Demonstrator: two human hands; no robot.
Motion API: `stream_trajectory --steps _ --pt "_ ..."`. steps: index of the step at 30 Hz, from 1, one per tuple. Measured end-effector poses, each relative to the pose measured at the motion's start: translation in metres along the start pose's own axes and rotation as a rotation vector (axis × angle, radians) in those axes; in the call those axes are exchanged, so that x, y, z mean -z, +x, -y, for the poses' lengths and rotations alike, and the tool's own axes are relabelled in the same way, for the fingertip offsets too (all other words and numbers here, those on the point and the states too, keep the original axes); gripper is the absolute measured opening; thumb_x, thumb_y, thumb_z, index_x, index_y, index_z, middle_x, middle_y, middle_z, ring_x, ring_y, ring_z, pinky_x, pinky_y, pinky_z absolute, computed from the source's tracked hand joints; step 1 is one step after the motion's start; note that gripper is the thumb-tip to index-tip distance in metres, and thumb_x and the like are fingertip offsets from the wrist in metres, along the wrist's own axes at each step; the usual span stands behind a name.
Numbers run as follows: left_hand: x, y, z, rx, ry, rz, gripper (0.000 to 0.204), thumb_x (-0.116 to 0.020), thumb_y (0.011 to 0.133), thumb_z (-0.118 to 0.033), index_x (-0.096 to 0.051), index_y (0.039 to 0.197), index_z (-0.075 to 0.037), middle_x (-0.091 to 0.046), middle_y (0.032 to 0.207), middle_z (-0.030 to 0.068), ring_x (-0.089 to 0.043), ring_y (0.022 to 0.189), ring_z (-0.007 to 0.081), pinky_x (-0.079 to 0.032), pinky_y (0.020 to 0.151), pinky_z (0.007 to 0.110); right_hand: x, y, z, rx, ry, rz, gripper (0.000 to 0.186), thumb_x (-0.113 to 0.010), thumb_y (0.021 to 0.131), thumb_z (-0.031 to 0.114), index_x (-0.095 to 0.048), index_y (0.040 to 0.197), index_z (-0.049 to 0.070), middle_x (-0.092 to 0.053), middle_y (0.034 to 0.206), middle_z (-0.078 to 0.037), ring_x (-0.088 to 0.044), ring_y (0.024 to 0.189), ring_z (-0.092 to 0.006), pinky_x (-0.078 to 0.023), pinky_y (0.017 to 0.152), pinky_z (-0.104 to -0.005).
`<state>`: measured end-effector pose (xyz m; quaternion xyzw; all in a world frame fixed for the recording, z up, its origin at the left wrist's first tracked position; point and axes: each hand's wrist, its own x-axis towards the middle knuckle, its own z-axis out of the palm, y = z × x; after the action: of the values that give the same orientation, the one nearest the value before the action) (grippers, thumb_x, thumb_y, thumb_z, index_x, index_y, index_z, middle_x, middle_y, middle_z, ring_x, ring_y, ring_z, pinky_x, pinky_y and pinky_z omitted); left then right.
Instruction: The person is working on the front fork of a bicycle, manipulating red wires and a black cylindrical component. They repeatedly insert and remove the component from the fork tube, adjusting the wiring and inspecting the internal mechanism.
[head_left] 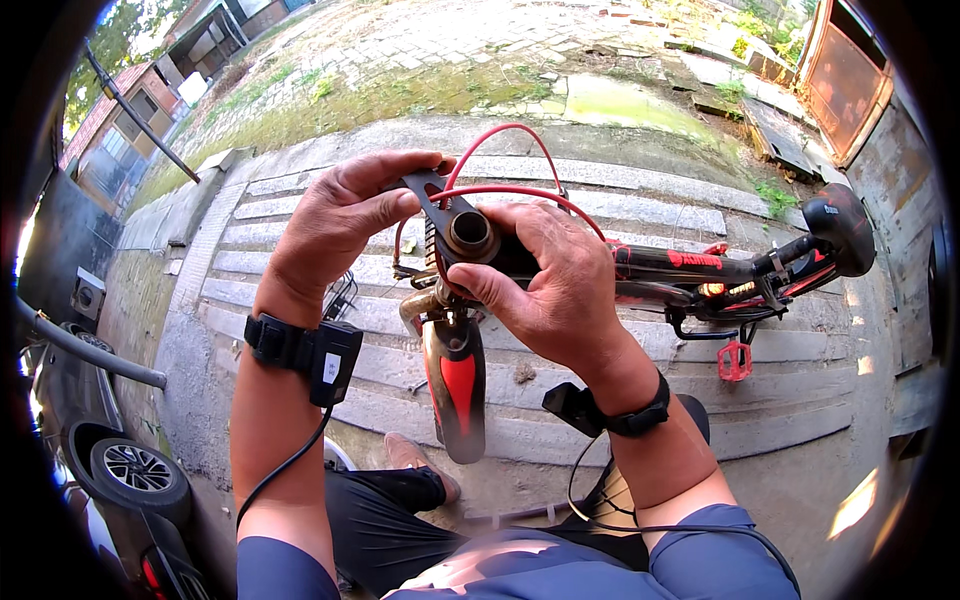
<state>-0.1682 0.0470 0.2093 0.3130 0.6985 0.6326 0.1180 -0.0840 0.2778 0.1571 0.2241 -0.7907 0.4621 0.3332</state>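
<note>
My left hand (350, 205) pinches a flat black slotted bracket (424, 190) between thumb and fingertips. The bracket reaches to the open round end of the steerer tube (468, 230) of a bicycle; whether it is fixed there I cannot tell. My right hand (550, 275) is wrapped round the top of the head tube (512, 256), thumb on the near side and fingers on the far side. Red cables (520, 190) loop over the tube between my hands. Below them, a black and red front mudguard (456, 385) points toward me.
The bicycle's frame (660, 262) extends right to a black saddle (840, 228), with a red pedal (735, 361) below. Stone slabs (650, 220) lie underneath. A dark car (125, 470) stands at left near a grey pole (95, 350). A rusty metal door (845, 80) is at far right.
</note>
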Motion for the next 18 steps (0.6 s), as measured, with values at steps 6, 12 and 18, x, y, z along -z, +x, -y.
stream_trajectory --steps 6,12,18 --pt "-0.012 -0.007 0.004 -0.021 -0.011 -0.085 0.044 -0.074 0.097 -0.013 -0.064 0.137 0.001 -0.072 0.128 0.0088 -0.065 0.118 0.0160 -0.048 0.107 0.032 -0.002 -0.001 -0.001 0.025 -0.014 -0.039 0.050 -0.084 0.083 0.041 -0.073 0.114 0.005 -0.075 0.104 -0.014 -0.073 0.096 -0.0325 -0.057 0.084 -0.0415" --pt "-0.014 -0.005 0.008 -0.012 -0.139 -0.096 0.044 -0.073 0.098 -0.013 -0.063 0.137 0.003 -0.072 0.125 0.0095 -0.065 0.116 0.0158 -0.049 0.106 0.031 -0.004 0.000 -0.002 0.032 0.017 -0.072 0.047 -0.082 0.084 0.038 -0.074 0.115 0.004 -0.076 0.105 -0.014 -0.074 0.095 -0.0319 -0.057 0.084 -0.0403" --pt "-0.006 -0.005 0.002 0.052 -0.205 -0.038 0.049 -0.065 0.103 -0.026 -0.058 0.140 0.004 -0.068 0.131 0.0170 -0.066 0.121 0.0230 -0.047 0.110 0.039 0.000 0.000 0.006 -0.042 0.078 -0.025 0.046 -0.083 0.084 0.024 -0.072 0.121 0.000 -0.076 0.108 -0.017 -0.073 0.100 -0.0279 -0.056 0.091 -0.0375"
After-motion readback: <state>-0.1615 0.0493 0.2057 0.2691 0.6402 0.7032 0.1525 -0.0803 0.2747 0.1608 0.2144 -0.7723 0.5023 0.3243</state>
